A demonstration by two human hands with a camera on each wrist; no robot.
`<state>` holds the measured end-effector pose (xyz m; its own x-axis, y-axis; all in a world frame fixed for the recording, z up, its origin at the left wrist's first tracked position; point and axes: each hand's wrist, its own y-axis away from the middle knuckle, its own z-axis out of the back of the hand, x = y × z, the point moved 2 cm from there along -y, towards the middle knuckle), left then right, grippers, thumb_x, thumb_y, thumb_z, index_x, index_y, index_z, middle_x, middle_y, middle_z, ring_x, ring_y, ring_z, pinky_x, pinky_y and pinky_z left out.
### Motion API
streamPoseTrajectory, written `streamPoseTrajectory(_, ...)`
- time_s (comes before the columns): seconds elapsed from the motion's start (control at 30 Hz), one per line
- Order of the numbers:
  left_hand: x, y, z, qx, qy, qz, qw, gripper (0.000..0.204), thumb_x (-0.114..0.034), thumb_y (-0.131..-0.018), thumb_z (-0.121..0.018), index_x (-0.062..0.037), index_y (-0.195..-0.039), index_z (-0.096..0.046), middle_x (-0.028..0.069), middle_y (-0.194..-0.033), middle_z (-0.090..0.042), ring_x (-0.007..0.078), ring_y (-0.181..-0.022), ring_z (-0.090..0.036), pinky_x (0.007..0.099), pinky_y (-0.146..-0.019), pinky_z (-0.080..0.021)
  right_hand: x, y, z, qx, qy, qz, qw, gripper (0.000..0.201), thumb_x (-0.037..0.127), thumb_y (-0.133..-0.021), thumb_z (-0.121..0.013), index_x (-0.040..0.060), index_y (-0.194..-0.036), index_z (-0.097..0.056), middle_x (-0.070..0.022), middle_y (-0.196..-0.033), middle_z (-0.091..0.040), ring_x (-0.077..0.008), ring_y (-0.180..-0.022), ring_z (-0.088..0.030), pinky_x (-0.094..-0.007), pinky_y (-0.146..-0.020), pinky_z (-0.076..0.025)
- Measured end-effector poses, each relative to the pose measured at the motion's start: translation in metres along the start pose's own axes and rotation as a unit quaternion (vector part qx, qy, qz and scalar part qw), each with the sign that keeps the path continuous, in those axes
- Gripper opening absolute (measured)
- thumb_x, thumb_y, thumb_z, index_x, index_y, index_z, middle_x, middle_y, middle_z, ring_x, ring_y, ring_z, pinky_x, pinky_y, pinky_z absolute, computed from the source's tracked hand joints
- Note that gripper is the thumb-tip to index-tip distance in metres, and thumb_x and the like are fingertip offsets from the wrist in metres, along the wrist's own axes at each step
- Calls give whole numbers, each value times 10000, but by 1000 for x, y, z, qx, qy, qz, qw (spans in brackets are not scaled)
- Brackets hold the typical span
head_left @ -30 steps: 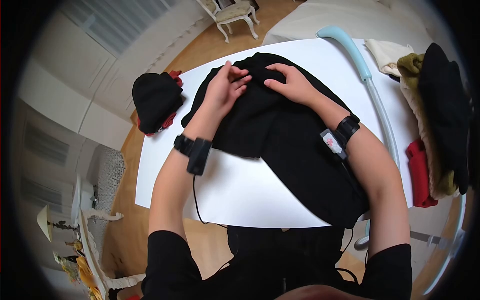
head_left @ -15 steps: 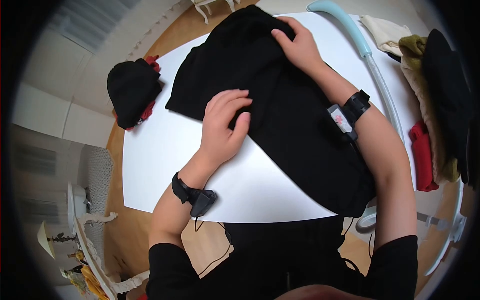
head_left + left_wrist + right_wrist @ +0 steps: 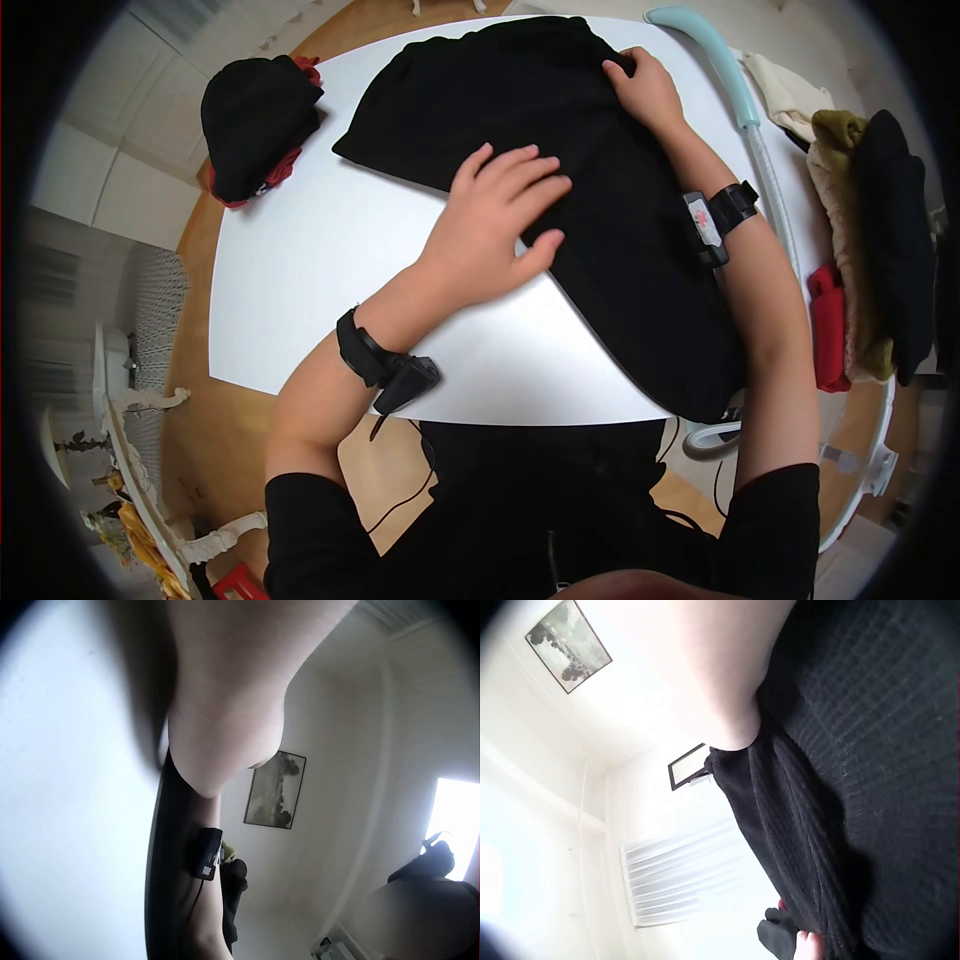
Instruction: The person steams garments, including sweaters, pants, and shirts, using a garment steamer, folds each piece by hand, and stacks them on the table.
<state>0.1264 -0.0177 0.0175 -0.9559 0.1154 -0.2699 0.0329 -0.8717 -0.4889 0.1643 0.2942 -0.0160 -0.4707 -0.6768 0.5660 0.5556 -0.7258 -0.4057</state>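
A black garment of ribbed knit lies folded in a bent shape across the white table. My left hand rests at its inner edge with fingers spread and straight, fingertips over the cloth. At the garment's far right edge, my right hand holds the cloth, thumb on top and some fingers hidden. In the right wrist view, folds of the black cloth run away from that hand. In the left wrist view, the heel of the left hand hides its fingers.
At the table's left stands a black and red pile of folded clothes. Along the right lie a light-blue handled tube, a cream cloth, an olive garment, a dark garment and a red folded cloth.
The left hand came back from the garment's far part toward its near edge, then went forward onto it. My right hand moved right, and the garment's far end shifted right.
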Motion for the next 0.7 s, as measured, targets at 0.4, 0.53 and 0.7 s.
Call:
streamPoseTrajectory(0.4,-61,16,-22,162,167,-174,957,253,-288,-847,-724,-77,-985,-702,105,-1291,-583,277,-1284,-474,413,-1022,-391,-1,-6,13,67,42,-43,996,546,484,-884,-640,-12,-1112,-662,-214,-1055,-702,-351,-1026,-666,-415,-884,-508)
streamPoseTrajectory(0.53,-53,38,10,241,188,-167,937,145,-217,-877,-690,-79,-918,-679,106,-1261,-594,276,-1229,-508,407,-994,-393,0,-11,22,223,-41,-21,974,608,501,-924,-630,-74,-1120,-637,-153,-903,-684,-227,-859,-651,-346,-773,-509)
streamPoseTrajectory(0.7,-48,66,43,275,168,-144,936,132,-182,-830,-706,-60,-859,-666,130,-1247,-592,287,-1232,-505,414,-994,-396,9,-1,22,221,-96,24,970,572,491,-874,-684,-64,-1008,-657,-148,-909,-686,-201,-799,-647,-328,-722,-509)
